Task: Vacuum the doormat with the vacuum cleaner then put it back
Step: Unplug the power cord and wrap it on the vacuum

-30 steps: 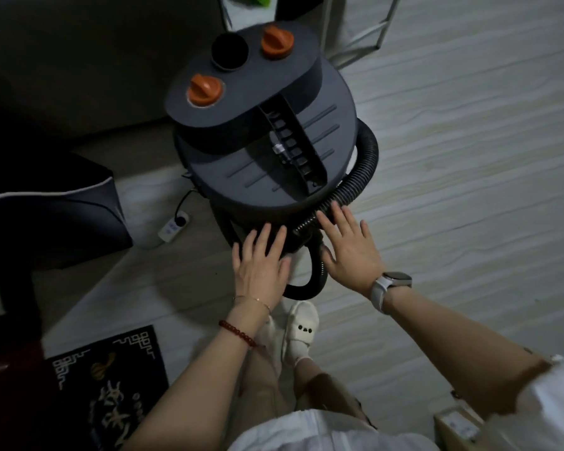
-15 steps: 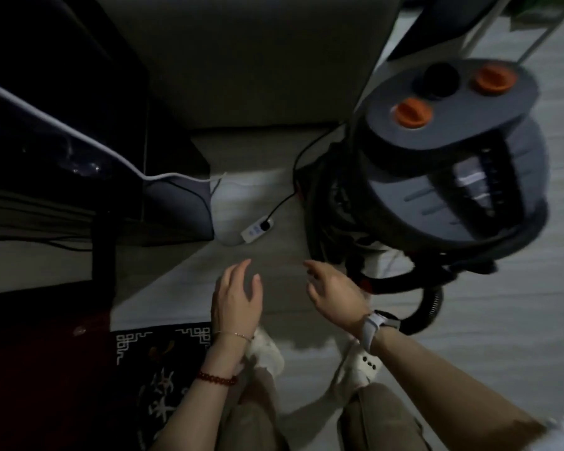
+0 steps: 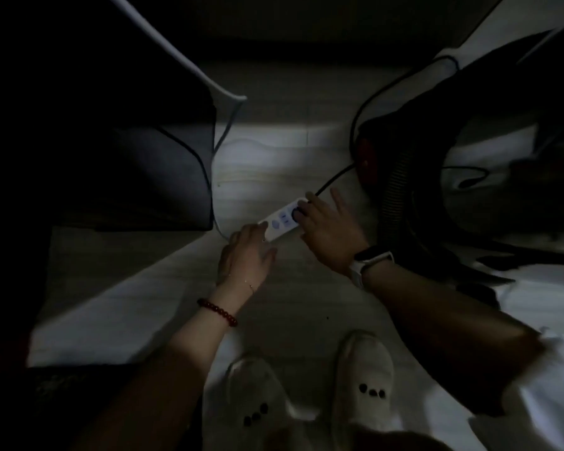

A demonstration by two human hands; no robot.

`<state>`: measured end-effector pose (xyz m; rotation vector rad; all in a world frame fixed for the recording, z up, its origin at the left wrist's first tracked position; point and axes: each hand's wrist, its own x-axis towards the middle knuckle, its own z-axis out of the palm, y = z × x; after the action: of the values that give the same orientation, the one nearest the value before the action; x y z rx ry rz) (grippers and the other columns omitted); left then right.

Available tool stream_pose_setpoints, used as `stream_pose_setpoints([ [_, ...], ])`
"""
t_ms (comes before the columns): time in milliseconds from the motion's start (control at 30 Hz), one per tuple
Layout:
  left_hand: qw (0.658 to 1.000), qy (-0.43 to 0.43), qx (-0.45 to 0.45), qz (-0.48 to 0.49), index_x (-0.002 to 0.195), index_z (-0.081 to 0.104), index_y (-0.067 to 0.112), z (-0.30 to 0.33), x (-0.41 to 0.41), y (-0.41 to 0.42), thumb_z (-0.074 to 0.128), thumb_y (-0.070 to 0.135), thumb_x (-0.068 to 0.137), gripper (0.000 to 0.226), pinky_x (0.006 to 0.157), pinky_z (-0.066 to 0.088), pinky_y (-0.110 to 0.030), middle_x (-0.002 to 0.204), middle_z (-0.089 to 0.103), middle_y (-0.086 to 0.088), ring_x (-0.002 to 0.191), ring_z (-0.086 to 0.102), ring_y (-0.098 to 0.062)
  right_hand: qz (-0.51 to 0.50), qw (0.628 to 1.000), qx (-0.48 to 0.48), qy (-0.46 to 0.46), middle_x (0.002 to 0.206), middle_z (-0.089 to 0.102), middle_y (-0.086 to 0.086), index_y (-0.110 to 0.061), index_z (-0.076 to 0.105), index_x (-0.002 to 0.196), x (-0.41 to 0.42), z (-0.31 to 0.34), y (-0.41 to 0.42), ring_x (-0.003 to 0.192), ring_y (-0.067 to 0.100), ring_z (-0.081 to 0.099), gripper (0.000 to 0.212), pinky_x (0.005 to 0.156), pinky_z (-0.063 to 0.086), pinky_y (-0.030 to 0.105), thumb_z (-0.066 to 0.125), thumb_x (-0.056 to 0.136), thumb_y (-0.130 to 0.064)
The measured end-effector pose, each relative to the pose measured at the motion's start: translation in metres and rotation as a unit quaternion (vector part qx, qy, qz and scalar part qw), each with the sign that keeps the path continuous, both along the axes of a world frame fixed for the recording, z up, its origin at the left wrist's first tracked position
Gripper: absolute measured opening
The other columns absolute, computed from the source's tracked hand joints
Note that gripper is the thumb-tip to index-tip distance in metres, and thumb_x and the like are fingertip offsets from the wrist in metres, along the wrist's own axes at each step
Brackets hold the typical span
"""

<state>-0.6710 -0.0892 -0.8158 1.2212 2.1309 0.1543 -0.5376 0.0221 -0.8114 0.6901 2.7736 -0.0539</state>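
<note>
a person crouches over a white power strip (image 3: 282,220) lying on a pale wood-grain floor (image 3: 306,288) in a dim room. the right hand (image 3: 329,231) pinches the dark plug (image 3: 298,213) seated at the far end of the strip, fingers curled onto it, forefinger stretched out past it. the black cord (image 3: 334,180) runs up and away from that grip toward the vacuum cleaner (image 3: 469,177), which stands just right of the right hand, its ribbed hose (image 3: 394,183) near the knuckles. the left hand (image 3: 246,255) rests on the near end of the strip, fingers bent over its edge; whether they clasp it or only press it down cannot be told in this light. a white watch (image 3: 368,263) sits on the right wrist, a red bead bracelet (image 3: 217,312) on the left. two white slippers (image 3: 362,369) show below the hands. the doormat (image 3: 79,402) lies in shadow, down and left of the left hand, barely readable.
</note>
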Motion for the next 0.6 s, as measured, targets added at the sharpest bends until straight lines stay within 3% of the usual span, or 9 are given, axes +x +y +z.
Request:
stream_pose_setpoints([
  [67, 0.999, 0.014, -0.001, -0.03, 0.143, 0.03, 0.015, -0.042, 0.0, 0.014, 0.05, 0.032, 0.094, 0.056, 0.104, 0.034, -0.035, 0.147, 0.034, -0.006, 0.13, 0.034, -0.025, 0.008, 1.0, 0.023, -0.017, 0.088, 0.074, 0.006, -0.013, 0.073, 0.088, -0.014, -0.036, 0.017, 0.099, 0.028, 0.067, 0.026, 0.093, 0.042, 0.06, 0.069, 0.067, -0.029],
  [133, 0.997, 0.024, -0.013, -0.065, 0.147, 0.021, 0.016, -0.075, 0.001, 0.026, 0.049, 0.037, 0.093, 0.064, 0.107, 0.031, -0.036, 0.153, 0.024, -0.004, 0.136, 0.027, -0.024, -0.014, 0.999, 0.025, -0.043, 0.06, 0.068, 0.001, -0.019, 0.071, 0.061, -0.023, -0.05, 0.024, 0.075, 0.025, 0.069, 0.016, 0.093, 0.043, 0.057, 0.08, 0.058, -0.033],
  [200, 0.996, 0.031, -0.03, -0.072, 0.148, 0.014, 0.017, -0.097, 0.002, 0.034, 0.049, 0.04, 0.093, 0.07, 0.107, 0.027, -0.036, 0.155, 0.02, -0.002, 0.138, 0.024, -0.023, -0.029, 0.998, -0.004, -0.062, 0.051, 0.062, -0.001, -0.021, 0.064, 0.049, -0.027, -0.065, 0.027, 0.06, 0.021, 0.063, 0.022, 0.091, 0.049, 0.045, 0.081, 0.057, -0.031],
  [267, 0.996, 0.057, -0.023, -0.06, 0.148, 0.018, 0.019, -0.11, 0.004, 0.04, 0.049, 0.038, 0.093, 0.065, 0.104, 0.026, -0.034, 0.153, 0.025, 0.0, 0.135, 0.029, -0.022, -0.063, 0.996, -0.047, -0.049, 0.044, 0.057, -0.002, -0.02, 0.057, 0.044, -0.024, -0.076, 0.021, 0.044, 0.017, 0.056, 0.033, 0.067, 0.052, 0.027, 0.087, 0.045, -0.031],
  [333, 0.996, 0.077, -0.016, -0.044, 0.147, 0.021, 0.022, -0.115, 0.006, 0.04, 0.047, 0.035, 0.094, 0.06, 0.102, 0.024, -0.032, 0.151, 0.029, 0.002, 0.133, 0.03, -0.022, -0.093, 0.992, -0.087, 0.011, 0.032, 0.046, -0.004, -0.02, 0.048, 0.035, -0.019, -0.083, 0.018, 0.028, 0.014, 0.045, 0.043, 0.048, 0.043, 0.016, 0.09, 0.027, -0.027],
  [467, 0.997, 0.074, -0.006, -0.033, 0.145, 0.028, 0.02, -0.114, 0.01, 0.038, 0.051, 0.028, 0.093, 0.058, 0.097, 0.025, -0.034, 0.148, 0.035, -0.001, 0.129, 0.036, -0.024, -0.13, 0.983, -0.107, 0.078, 0.03, 0.042, -0.002, -0.017, 0.042, 0.031, -0.02, -0.078, 0.015, 0.023, 0.015, 0.039, 0.045, 0.04, 0.032, 0.012, 0.084, 0.018, -0.009],
  [533, 0.997, 0.062, 0.017, -0.036, 0.137, 0.045, 0.015, -0.113, 0.01, 0.037, 0.067, 0.019, 0.082, 0.059, 0.091, 0.032, -0.042, 0.135, 0.052, -0.008, 0.116, 0.051, -0.031, -0.161, 0.974, -0.127, 0.094, 0.029, 0.043, -0.001, -0.017, 0.042, 0.03, -0.02, -0.079, 0.008, 0.022, 0.016, 0.039, 0.047, 0.043, 0.021, 0.01, 0.086, 0.014, -0.012],
  [600, 0.996, 0.075, 0.029, -0.035, 0.124, 0.058, 0.011, -0.118, 0.009, 0.035, 0.078, 0.013, 0.067, 0.061, 0.081, 0.04, -0.046, 0.119, 0.064, -0.012, 0.1, 0.061, -0.034, -0.191, 0.971, -0.131, 0.056, 0.037, 0.053, 0.001, -0.016, 0.051, 0.036, -0.02, -0.07, 0.008, 0.03, 0.017, 0.049, 0.042, 0.044, 0.02, 0.012, 0.091, 0.026, -0.021],
])
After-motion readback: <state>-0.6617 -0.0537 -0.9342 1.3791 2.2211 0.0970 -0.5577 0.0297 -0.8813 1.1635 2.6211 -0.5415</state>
